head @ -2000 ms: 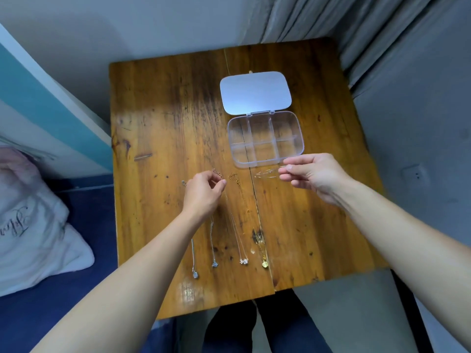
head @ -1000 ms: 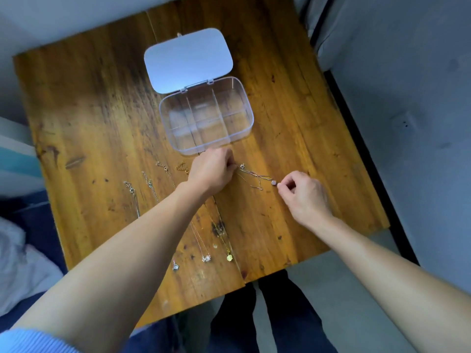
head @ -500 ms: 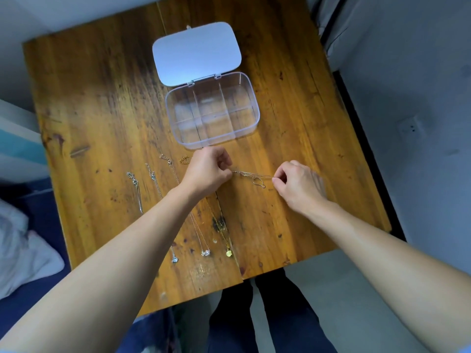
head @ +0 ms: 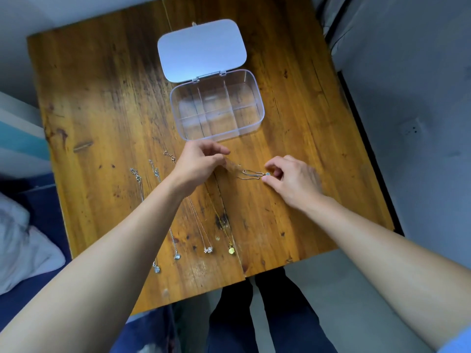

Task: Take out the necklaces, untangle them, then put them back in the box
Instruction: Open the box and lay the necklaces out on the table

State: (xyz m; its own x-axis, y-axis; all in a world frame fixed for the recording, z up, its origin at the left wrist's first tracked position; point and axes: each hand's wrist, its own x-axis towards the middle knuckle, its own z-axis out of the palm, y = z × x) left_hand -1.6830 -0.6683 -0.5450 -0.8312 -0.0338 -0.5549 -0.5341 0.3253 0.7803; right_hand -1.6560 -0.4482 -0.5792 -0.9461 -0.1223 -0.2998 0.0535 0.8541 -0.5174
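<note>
chain (head: 251,173) lying mid-frame on the table (head: 102,98), below the open box (head: 258,105) | your left hand (head: 198,164) pinching one end, right hand (head: 290,179) nipping the pendant — fingers nearly closed | you're handling something light, limp, kink-prone — be gripping clasp and pendant

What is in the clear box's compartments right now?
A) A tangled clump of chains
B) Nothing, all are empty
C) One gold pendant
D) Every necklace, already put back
B: the clear box shows bare dividers with its lid open, while four necklaces lie on the table.
</note>
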